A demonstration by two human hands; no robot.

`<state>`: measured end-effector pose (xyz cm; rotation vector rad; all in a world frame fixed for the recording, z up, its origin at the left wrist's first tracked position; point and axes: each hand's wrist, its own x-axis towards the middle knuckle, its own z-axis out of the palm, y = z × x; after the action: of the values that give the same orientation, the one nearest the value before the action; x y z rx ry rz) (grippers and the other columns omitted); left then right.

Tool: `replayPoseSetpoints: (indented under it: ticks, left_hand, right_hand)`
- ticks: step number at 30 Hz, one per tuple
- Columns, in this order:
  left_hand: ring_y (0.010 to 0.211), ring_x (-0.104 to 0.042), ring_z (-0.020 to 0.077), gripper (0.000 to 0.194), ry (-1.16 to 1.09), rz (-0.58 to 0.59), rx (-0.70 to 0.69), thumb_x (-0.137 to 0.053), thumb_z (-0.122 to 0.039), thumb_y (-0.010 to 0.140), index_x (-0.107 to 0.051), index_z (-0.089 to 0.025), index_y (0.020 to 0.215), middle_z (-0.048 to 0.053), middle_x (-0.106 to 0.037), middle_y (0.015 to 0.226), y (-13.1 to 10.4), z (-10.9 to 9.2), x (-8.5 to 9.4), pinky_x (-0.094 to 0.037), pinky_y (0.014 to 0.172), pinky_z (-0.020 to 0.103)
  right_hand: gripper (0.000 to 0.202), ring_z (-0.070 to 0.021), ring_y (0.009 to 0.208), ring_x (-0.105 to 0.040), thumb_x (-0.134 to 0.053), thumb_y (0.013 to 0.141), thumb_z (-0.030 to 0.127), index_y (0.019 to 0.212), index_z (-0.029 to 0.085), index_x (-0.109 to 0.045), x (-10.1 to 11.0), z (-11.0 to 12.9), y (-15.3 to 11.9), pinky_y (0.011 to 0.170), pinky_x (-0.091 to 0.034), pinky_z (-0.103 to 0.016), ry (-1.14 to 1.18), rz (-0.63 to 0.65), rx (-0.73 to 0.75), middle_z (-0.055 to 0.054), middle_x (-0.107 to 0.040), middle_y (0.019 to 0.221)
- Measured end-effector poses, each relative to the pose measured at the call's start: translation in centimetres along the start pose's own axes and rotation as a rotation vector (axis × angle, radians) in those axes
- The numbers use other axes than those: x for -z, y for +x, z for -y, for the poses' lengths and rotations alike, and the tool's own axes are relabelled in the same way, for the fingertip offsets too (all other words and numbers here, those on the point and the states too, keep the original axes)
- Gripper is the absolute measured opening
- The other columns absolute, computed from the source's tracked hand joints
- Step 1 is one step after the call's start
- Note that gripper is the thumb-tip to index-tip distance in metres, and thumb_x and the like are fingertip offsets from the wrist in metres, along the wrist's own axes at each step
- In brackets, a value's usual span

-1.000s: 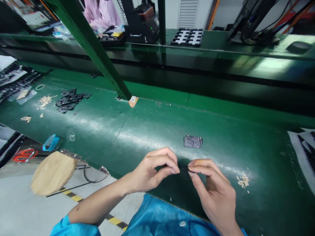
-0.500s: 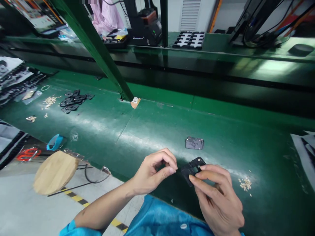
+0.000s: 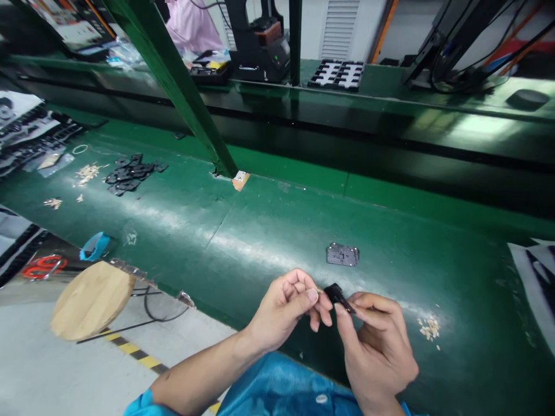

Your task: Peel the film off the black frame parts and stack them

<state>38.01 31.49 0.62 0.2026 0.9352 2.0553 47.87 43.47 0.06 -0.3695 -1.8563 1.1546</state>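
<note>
My right hand [image 3: 377, 341] grips a small black plastic part [image 3: 339, 297] between thumb and fingers, tilted nearly edge-on. Just left of it, my left hand [image 3: 288, 309] pinches a tiny tan piece [image 3: 319, 290] between thumb and forefinger, its other fingers reaching near the black part. Beyond the hands, a flat dark part [image 3: 342, 254] lies on the green bench [image 3: 269, 231]. A small pile of tan pieces [image 3: 429, 328] rests right of my right hand.
At the left are a heap of black parts [image 3: 132, 173], tan pieces [image 3: 88, 173] and a blue roll [image 3: 94, 247]. A green post [image 3: 182, 98] slants down to the bench. A round wooden stool [image 3: 93, 301] stands below left. A person in pink [image 3: 195, 26] is behind.
My left hand has moved right, closer to the black part, and a tan piece now shows in its fingertips. My right hand has turned the black part more edge-on.
</note>
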Motion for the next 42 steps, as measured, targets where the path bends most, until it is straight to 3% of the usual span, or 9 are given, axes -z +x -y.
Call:
replayPoseSetpoints:
  ticks: [8,17,42]
  left_hand:
    - [0.069,-0.059,0.0076,0.021,0.218,-0.118,-0.211,-0.075,-0.028,0.098,-0.064,-0.014,0.088,0.001,-0.063,0.088,-0.1,0.8,-0.9,-0.051,0.060,0.017]
    - [0.084,-0.064,0.0142,0.006,0.533,-0.191,-0.500,-0.069,-0.017,0.100,-0.068,-0.016,0.093,0.004,-0.067,0.090,-0.3,1.3,-1.7,-0.053,0.077,0.026]
    - [0.081,-0.064,0.0144,0.006,0.610,-0.221,-0.583,-0.068,-0.012,0.098,-0.067,-0.017,0.095,0.004,-0.066,0.090,0.0,1.5,-1.5,-0.052,0.073,0.025]
  right_hand:
    - [0.026,-0.0163,0.090,-0.070,-0.077,0.086,-0.005,0.095,0.017,-0.069,-0.3,-0.1,-0.6,0.070,-0.059,-0.027,0.043,0.048,-0.001,-0.006,-0.067,0.102]
    - [0.026,-0.0144,0.090,-0.070,-0.076,0.086,-0.005,0.096,0.017,-0.070,-0.2,0.0,-0.7,0.075,-0.059,-0.025,0.050,0.079,0.038,-0.005,-0.068,0.103]
    - [0.026,-0.0136,0.090,-0.070,-0.077,0.084,-0.007,0.095,0.016,-0.069,0.0,-0.1,-0.7,0.075,-0.059,-0.024,0.048,0.099,0.041,-0.005,-0.068,0.103]
